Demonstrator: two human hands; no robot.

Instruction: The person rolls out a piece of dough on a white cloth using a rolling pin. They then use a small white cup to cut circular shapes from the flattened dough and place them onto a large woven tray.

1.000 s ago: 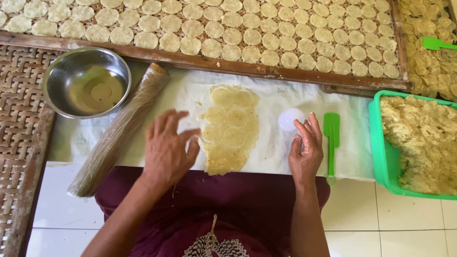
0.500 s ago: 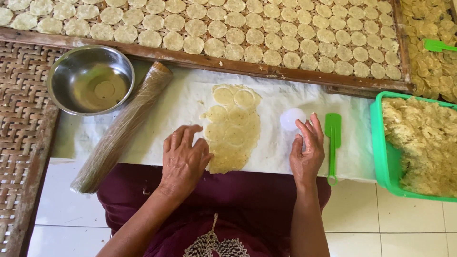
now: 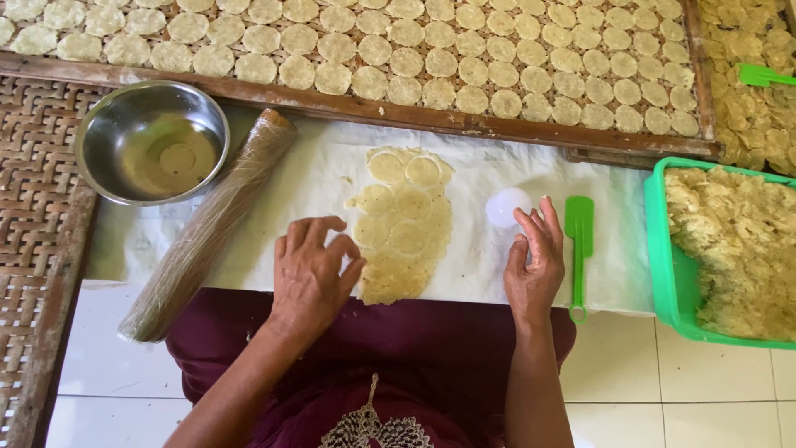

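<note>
Yellow dough sheet (image 3: 404, 224) lies on white cloth (image 3: 315, 178), its left edge touching the left hand's (image 3: 311, 278) curled fingers (image 3: 348, 274). Right hand (image 3: 535, 265) rests loosely spread, fingers (image 3: 531, 220) touching a white round cutter (image 3: 506, 207).

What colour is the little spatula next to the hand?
Bright green; the spatula lies beside the right hand, clearest in the head view.

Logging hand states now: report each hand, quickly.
Left hand: open, fingers curled, at the flat yellowish dough sheet.
Right hand: open, fingertips by the round white plastic cutter.
</note>
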